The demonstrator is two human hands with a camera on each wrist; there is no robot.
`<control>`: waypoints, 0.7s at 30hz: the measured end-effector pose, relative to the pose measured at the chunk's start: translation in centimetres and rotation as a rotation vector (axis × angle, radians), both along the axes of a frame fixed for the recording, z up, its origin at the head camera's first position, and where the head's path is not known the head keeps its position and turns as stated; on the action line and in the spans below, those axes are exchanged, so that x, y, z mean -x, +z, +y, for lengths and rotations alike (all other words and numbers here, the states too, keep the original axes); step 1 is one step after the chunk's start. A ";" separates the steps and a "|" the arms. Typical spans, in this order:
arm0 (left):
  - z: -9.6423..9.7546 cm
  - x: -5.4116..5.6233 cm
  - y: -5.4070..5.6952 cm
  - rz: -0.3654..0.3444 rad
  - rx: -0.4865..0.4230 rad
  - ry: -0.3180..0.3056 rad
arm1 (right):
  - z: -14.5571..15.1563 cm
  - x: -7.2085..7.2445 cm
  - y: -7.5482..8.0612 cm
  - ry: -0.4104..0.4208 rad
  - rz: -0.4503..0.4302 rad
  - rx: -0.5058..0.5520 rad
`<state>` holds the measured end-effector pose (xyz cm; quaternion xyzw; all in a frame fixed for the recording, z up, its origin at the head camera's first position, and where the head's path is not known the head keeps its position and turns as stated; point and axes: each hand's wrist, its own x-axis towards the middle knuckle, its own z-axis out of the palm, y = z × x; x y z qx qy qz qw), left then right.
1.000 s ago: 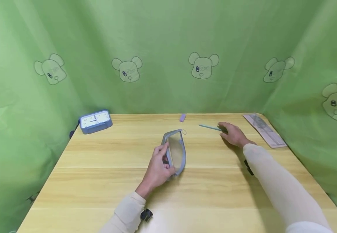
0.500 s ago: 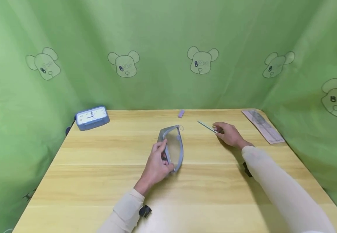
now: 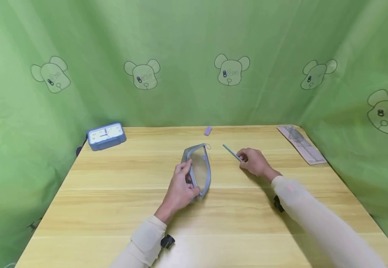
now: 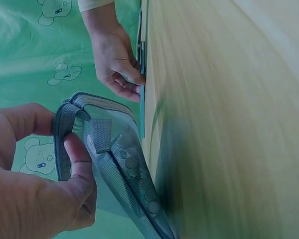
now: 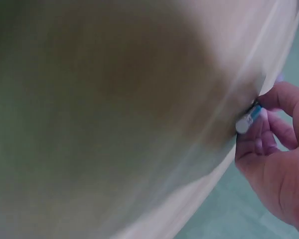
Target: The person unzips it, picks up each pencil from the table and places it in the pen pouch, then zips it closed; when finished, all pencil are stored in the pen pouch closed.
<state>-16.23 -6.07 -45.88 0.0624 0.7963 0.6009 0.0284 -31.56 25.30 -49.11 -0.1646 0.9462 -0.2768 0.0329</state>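
Note:
A grey-blue mesh pencil case (image 3: 199, 171) stands near the middle of the table with its zipped mouth spread. My left hand (image 3: 180, 186) grips the case's near-left rim, the thumb at the near end and fingers along the side. Round shapes show faintly on the mesh of the case (image 4: 132, 167) in the left wrist view. To the right, my right hand (image 3: 255, 162) pinches a thin teal pencil (image 3: 231, 152), which points toward the back left. In the right wrist view, the white end of the pencil (image 5: 244, 123) sticks out between thumb and fingers.
A blue clock (image 3: 107, 136) stands at the back left corner. A small purple eraser (image 3: 208, 131) lies near the back edge. At the back right lies a flat pinkish packet (image 3: 302, 144). Green curtains (image 3: 180, 96) surround the wooden table (image 3: 120, 208).
My right hand has taken hold of the pencil and moved it a little left and nearer, turning it. My left hand keeps holding the pencil case. The head view has shifted slightly.

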 end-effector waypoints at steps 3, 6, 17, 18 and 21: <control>0.1 0.0 -0.1 -0.007 0.004 0.004 | -0.7 -0.9 -0.2 -0.009 -0.015 0.032; 0.1 0.0 -0.2 -0.014 0.003 0.011 | -1.6 -2.1 0.1 -0.041 -0.036 0.094; -0.1 0.3 -0.3 -0.010 -0.017 0.042 | -6.1 -9.4 4.4 -0.145 -0.202 0.566; -0.1 0.3 -0.3 -0.007 -0.021 0.042 | -6.4 -10.0 4.6 -0.153 -0.229 0.606; 0.0 0.4 -0.3 0.009 -0.031 0.038 | -7.2 -11.5 4.8 -0.177 -0.326 0.700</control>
